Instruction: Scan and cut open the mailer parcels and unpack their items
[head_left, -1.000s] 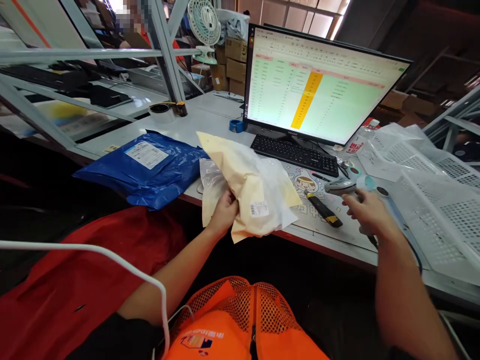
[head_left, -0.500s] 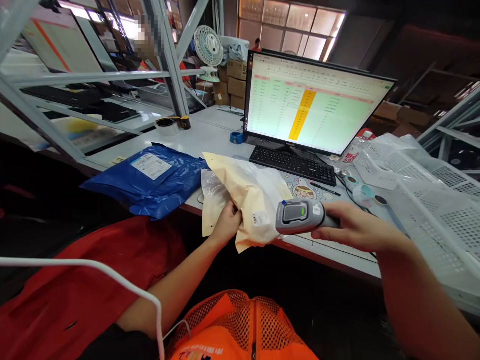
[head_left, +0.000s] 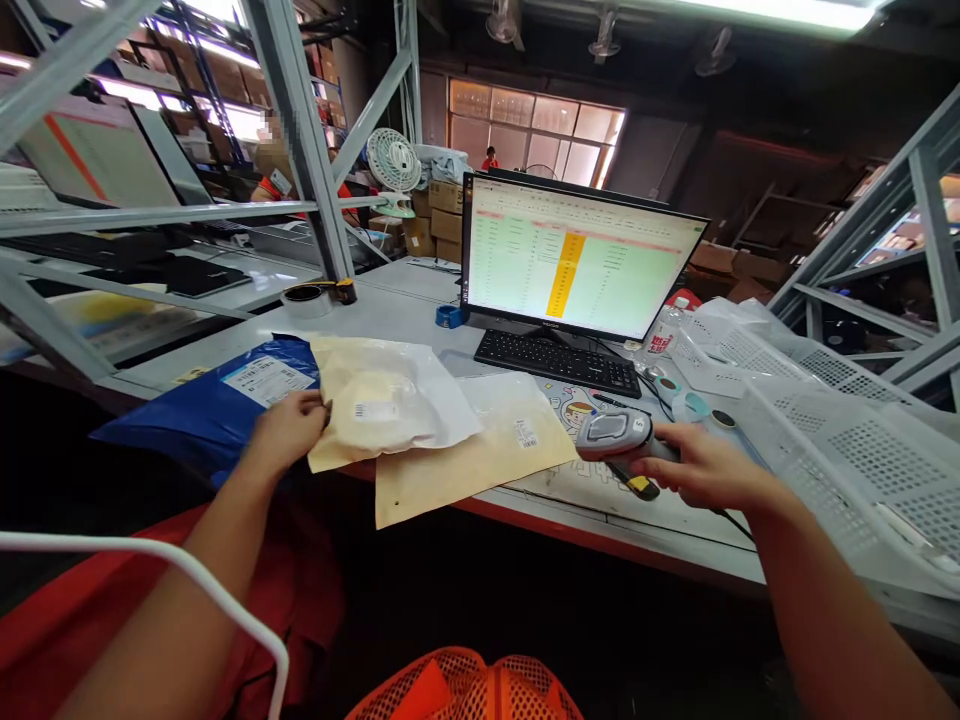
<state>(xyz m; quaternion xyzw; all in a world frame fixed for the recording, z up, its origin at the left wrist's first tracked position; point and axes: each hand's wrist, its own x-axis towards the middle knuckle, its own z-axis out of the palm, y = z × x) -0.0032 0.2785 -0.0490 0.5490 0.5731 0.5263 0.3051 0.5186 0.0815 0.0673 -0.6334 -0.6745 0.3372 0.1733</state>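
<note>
left hand (head_left: pixel 291 430) pinches a cream-and-white plastic packet (head_left: pixel 412 390); right hand (head_left: pixel 701 467) grips a grey pistol-shaped plastic scanner (head_left: pixel 615 432). keep the white rectangular label (head_left: pixel 377 410) uncreased.

White table (head_left: pixel 379 308) — keyboard (head_left: pixel 556 363), monitor (head_left: pixel 581 265), perforated baskets (head_left: pixel 862 455) on it; blue parcel (head_left: pixel 199 408), flat cream bag (head_left: pixel 465 468) — overhanging front edge.

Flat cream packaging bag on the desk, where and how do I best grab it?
Probably pinch the flat cream packaging bag by its near-left corner, coming from the front: that corner juts past the edge of the desk, leaving its underside reachable.
</note>
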